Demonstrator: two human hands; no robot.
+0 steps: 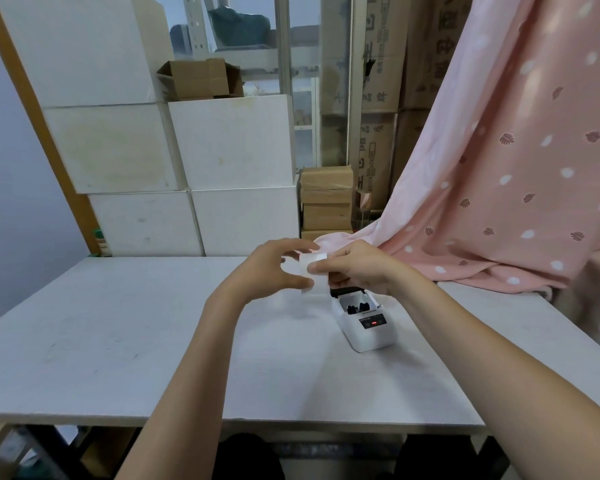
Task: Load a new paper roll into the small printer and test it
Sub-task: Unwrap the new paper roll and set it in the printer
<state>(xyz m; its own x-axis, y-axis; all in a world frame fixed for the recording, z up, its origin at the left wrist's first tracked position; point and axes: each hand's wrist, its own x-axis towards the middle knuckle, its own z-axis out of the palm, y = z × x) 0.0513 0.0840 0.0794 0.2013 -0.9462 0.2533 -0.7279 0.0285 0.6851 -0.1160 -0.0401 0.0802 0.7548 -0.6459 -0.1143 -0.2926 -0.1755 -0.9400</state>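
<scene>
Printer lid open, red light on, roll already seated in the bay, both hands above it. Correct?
Not quite. The head view shows the printer's bay empty; the roll is in the air, pinched in the right hand, with the left hand at it. Lid open, red light on, hands above: right.

I see both hands raised above the table, meeting over the far end of the printer. My right hand grips the white roll between thumb and fingers. My left hand is spread, its fingertips at the roll's loose paper. The printer's lid is open, black parts showing inside, a red light on its panel. Pink cloth drapes far right; white boxes stack far left.
</scene>
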